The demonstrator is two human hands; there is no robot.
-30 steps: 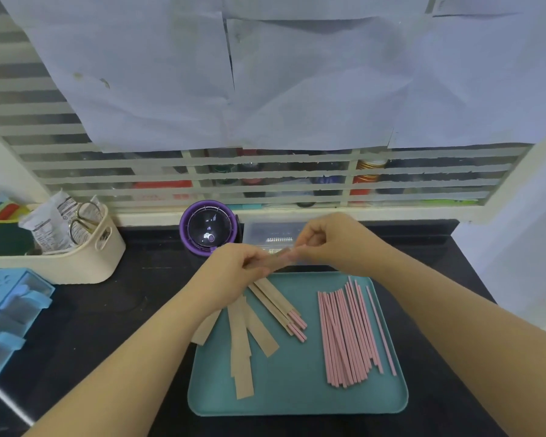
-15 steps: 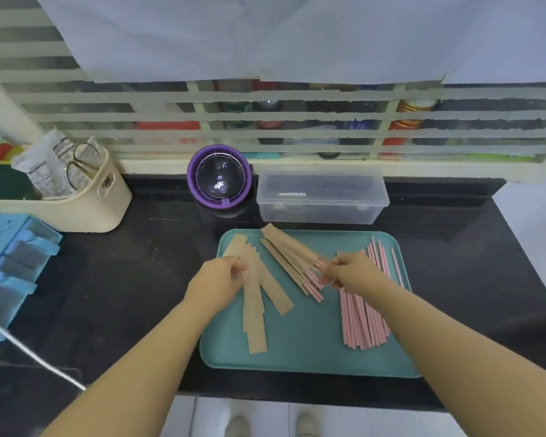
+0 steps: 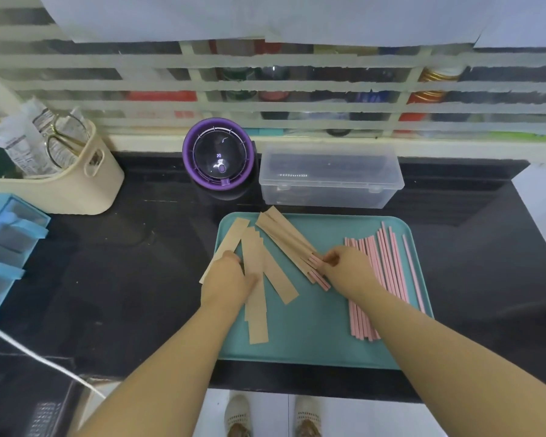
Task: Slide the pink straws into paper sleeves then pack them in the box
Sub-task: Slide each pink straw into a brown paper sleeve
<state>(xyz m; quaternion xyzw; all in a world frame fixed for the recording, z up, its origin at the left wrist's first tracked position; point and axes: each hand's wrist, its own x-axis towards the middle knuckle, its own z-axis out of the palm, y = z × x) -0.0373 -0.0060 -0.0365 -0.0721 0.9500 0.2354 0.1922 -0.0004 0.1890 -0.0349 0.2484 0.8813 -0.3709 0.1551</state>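
Note:
A teal tray (image 3: 328, 348) lies on the black counter. Several empty brown paper sleeves (image 3: 259, 316) fan out on its left part. My left hand (image 3: 229, 280) lies on them, its fingers curled over a sleeve. Several sleeved straws (image 3: 284, 236) lie slanted in the tray's middle, pink ends showing. My right hand (image 3: 345, 268) pinches the pink end of one sleeved straw there. A bundle of bare pink straws (image 3: 388, 263) lies on the tray's right, partly hidden under my right forearm. The clear plastic box (image 3: 330, 178) stands behind the tray with its lid down.
A purple round device (image 3: 218, 157) stands left of the box. At the far left are a cream basket (image 3: 76, 187) with scissors and packets and a blue organiser (image 3: 4, 244). A white cable (image 3: 44, 362) crosses the counter's front-left edge. Shelves sit behind a slatted window.
Both hands came down from in front of the box to the tray. The sleeved straw now lies with the other sleeved ones, and my left hand has moved onto the empty sleeves.

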